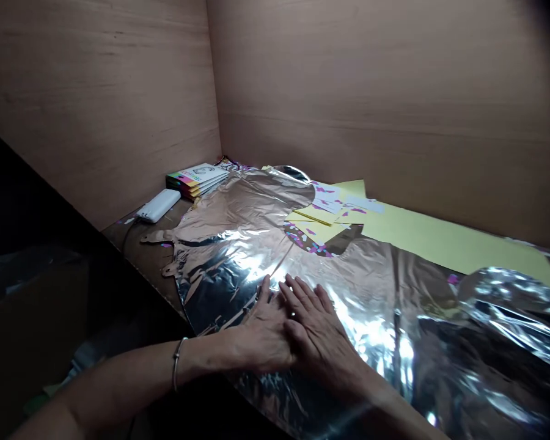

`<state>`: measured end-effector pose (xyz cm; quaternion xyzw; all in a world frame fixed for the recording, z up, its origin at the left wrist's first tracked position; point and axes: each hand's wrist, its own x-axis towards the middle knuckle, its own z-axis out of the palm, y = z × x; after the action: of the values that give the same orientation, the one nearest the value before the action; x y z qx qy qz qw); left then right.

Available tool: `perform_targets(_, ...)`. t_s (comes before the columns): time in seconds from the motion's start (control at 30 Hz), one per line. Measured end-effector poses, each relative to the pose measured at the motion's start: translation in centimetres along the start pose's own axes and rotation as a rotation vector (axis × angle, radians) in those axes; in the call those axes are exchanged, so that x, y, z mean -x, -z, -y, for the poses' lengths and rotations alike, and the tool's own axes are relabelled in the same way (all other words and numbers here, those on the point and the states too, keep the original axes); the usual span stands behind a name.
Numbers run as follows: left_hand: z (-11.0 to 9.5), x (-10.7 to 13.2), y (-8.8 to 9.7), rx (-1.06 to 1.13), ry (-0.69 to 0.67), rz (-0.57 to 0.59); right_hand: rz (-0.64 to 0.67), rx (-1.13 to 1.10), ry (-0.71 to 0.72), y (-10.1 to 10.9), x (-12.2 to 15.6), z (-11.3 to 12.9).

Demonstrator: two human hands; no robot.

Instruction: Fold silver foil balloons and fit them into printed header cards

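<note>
Silver foil sheet (252, 244) being pressed flat across the worktop (149, 256), its shaped outline showing two small tabs on the left and a curved cut-out along the far side. Left hand (263, 336), wearing a thin metal bangle (176, 363) at the wrist, and right hand (318, 336) lying side by side on the foil close to its near edge, palms down, fingers open and spread, clenching nothing and grasping nothing. Smoothing by flat pressure appearing to be the step in hand, judging by those open palms on the creased surface. Towards the right, a crumpled bulge of foil (504, 293) standing proud of the sheet, and that raised part seeming to call for the same flat, even pressing. Along the far side, a yellow card sheet (421, 229) lying partly tucked beneath the foil, with pink-flecked paper scraps (325, 198) scattered over it. Small pink and purple bits (302, 239) showing within the curved cut-out. Towards the back corner, a stack of colourful booklets (197, 180) sitting just beside a white power bank (158, 205), a dark cable (127, 235) trailing from it towards the worktop's edge. Plywood walls (385, 91) rising behind everything and closing off the corner.
</note>
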<state>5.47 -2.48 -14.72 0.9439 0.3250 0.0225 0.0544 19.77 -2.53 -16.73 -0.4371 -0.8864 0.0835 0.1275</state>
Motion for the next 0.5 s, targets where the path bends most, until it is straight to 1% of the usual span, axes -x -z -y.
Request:
perform_targets(0.03,0.0,-0.1,0.1,-0.001,0.021,0.006,-0.029,0.004,-0.012,-0.5,0.2,-0.3)
perform_targets(0.13,0.0,-0.2,0.6,0.021,0.046,0.042,-0.107,0.016,0.016,-1.6,0.6,-0.9)
perform_targets(0.2,-0.1,-0.3,0.9,0.016,0.048,0.062,-0.154,0.029,0.034,-1.9,0.7,-1.2)
perform_targets(0.27,-0.2,-0.4,0.9,-0.025,0.079,0.063,-0.195,0.036,0.071,-2.2,0.7,-1.4)
perform_targets(0.37,-0.4,-0.5,0.4,-0.103,0.126,0.057,-0.203,0.026,0.113,-2.4,0.6,-1.7)
perform_targets(0.5,-0.1,-0.4,0.1,-0.152,0.104,0.069,-0.177,0.028,0.072,-2.9,0.7,-2.1)
